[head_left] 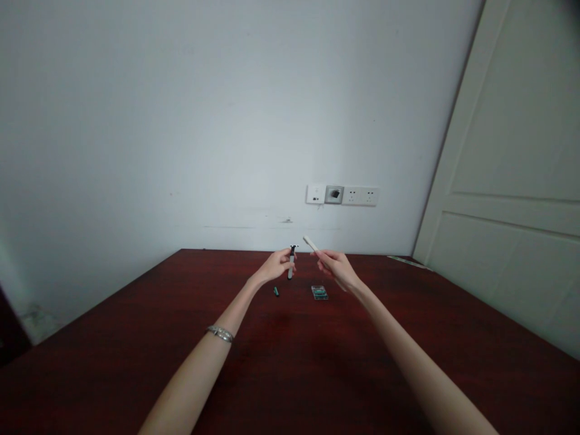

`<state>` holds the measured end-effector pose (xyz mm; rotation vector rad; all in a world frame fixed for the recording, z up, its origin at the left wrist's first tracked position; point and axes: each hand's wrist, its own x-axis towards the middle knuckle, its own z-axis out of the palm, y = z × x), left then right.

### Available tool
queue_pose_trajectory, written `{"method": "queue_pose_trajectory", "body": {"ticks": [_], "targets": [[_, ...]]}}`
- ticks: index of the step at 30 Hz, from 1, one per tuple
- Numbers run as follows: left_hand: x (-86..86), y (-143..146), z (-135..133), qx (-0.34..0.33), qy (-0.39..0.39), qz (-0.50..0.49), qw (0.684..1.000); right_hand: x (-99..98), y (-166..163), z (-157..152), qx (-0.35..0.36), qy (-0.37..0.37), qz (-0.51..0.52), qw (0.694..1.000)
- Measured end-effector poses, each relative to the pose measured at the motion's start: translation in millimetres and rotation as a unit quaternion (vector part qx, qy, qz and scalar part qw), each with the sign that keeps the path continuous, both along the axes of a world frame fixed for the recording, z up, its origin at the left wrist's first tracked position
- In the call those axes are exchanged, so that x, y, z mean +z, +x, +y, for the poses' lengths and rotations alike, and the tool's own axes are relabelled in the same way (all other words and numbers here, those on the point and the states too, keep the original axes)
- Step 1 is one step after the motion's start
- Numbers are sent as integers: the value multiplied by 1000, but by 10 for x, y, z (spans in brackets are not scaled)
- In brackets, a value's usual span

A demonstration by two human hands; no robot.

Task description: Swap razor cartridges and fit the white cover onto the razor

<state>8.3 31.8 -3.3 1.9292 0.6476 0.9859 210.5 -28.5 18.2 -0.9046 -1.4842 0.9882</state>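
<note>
My left hand (277, 266) is closed around a slim grey and black stick-like device (290, 263), held upright above the dark red table (290, 362). My right hand (336, 268) pinches a flat white strip (310, 243) that points up and to the left, its tip a short way from the device. Both hands hover over the far middle of the table. A small dark green battery (275, 292) lies on the table below my left hand. A small clear pack with green contents (319, 292) lies below my right hand. A silver bracelet (220, 333) circles my left wrist.
A white wall rises behind the table with a row of sockets (343, 195). A white door (512, 169) stands at the right. A thin pale strip (408, 261) lies at the table's far right edge.
</note>
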Motion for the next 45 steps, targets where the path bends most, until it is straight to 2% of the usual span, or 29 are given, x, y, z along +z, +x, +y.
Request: {"method": "queue_pose_trajectory", "body": {"ticks": [4,10,16,21,28,32,34,38,45], "targets": [[23,-9,-16,13,-34,3,999,-91,-43,44,5,-50,37,998],[93,-41,-22,48,-69,-4,996,-126,-24,125,-3,-104,58,993],[53,-64,16,58,-78,7,995,-136,-77,56,24,-152,158,975],[20,-84,28,76,-79,36,993,-319,-166,40,15,-172,175,969],[22,-93,40,82,-77,38,993,-525,-224,62,-36,-141,84,986],[27,-90,40,73,-80,37,993,-579,-241,41,-89,-64,-39,993],[28,-90,41,70,-79,38,994,-603,-232,30,-123,7,-131,984],[36,-95,34,68,-76,34,994,-619,-200,4,-177,112,-277,938],[53,-108,18,61,-81,13,995,-593,-229,-64,-184,92,-377,903]]}}
